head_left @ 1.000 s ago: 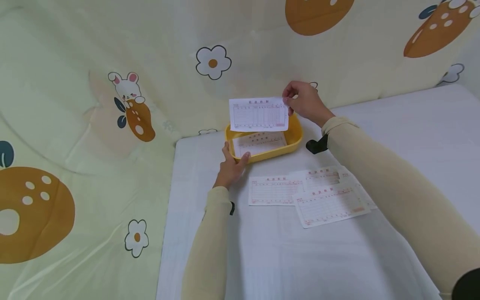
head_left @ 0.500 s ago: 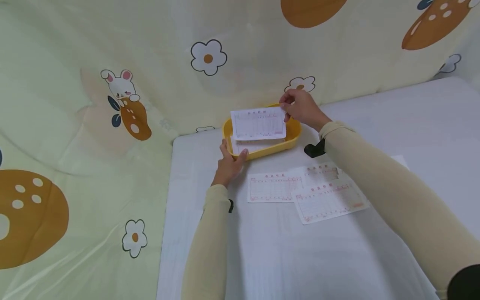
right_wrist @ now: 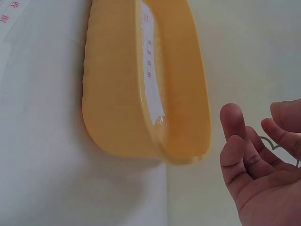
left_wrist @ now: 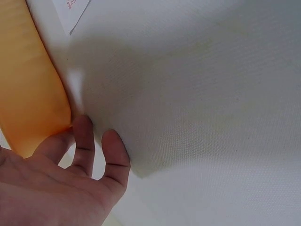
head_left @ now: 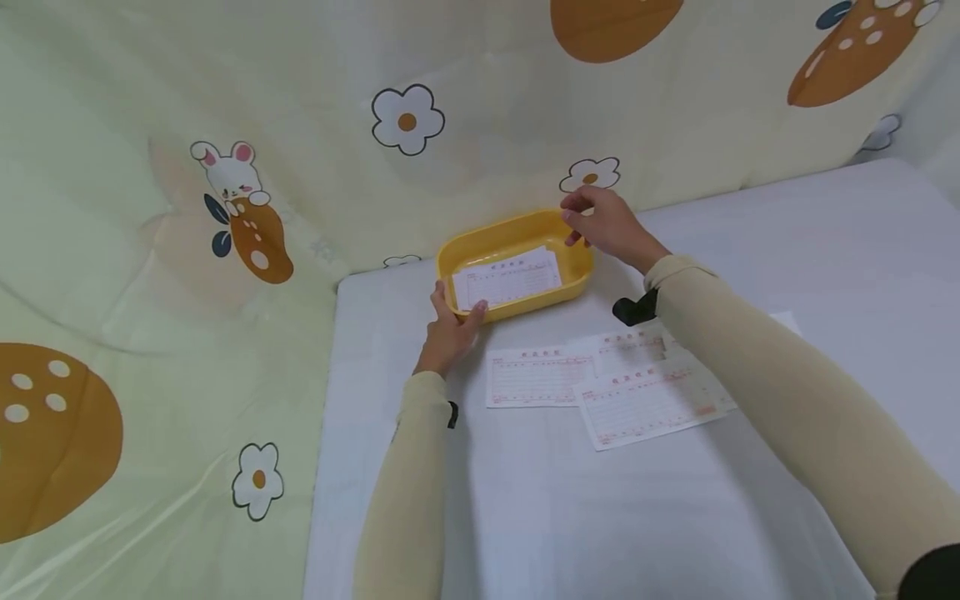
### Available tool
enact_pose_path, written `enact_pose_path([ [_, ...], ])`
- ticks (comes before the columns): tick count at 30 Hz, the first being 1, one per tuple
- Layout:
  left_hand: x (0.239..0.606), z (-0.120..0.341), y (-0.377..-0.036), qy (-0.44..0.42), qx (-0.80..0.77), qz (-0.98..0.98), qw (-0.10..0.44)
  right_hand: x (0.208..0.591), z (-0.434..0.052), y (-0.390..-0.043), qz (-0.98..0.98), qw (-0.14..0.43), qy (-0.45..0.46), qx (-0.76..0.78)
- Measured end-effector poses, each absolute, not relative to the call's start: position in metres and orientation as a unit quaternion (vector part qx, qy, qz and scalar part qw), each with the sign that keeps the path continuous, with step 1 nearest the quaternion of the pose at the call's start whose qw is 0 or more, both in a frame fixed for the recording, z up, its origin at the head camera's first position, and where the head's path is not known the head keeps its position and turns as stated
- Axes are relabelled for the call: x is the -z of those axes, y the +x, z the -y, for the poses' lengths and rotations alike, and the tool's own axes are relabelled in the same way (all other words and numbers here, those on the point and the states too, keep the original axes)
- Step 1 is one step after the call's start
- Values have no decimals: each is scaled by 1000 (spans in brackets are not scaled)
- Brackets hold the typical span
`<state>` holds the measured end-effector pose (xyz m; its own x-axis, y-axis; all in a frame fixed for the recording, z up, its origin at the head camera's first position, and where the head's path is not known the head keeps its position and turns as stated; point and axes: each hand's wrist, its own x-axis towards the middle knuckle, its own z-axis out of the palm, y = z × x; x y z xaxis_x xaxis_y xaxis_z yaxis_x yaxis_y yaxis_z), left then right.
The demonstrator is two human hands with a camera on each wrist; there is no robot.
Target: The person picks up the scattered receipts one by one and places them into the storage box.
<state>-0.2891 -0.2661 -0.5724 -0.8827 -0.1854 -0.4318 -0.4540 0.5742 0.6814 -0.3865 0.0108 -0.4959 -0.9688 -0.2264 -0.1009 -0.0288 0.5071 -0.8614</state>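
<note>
On the yellow tray point(head_left: 577, 268) edge — left hand point(head_left: 447, 332) grip holding; right hand point(head_left: 609, 227) loose, empty.

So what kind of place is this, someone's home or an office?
Hard to say for sure; it looks like a makeshift tabletop set-up. A white-covered table stands against a cartoon rabbit-and-flower sheet hung as a backdrop, with a yellow tray and printed paper forms laid out.

- Printed paper slips point(head_left: 607, 385) on the white table: red print too small to read.
- Oval yellow plastic tray point(left_wrist: 28, 89): cut off by the left wrist view's left edge.
- Right hand point(right_wrist: 265, 174): fingers partly cut off at the right edge.
</note>
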Motion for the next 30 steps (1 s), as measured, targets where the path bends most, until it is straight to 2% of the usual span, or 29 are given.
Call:
enact_pose_path([
  [10, 570, 267, -287, -180, -415, -878, 159, 506, -45, -357, -852, 85, -79, 510],
  [19, 571, 266, -287, -176, -407, -881, 164, 529, -89, -310, -863, 83, -60, 495],
  [30, 568, 265, -286, -178, -412, -877, 170, 553, -122, -253, -883, 67, -72, 459],
])
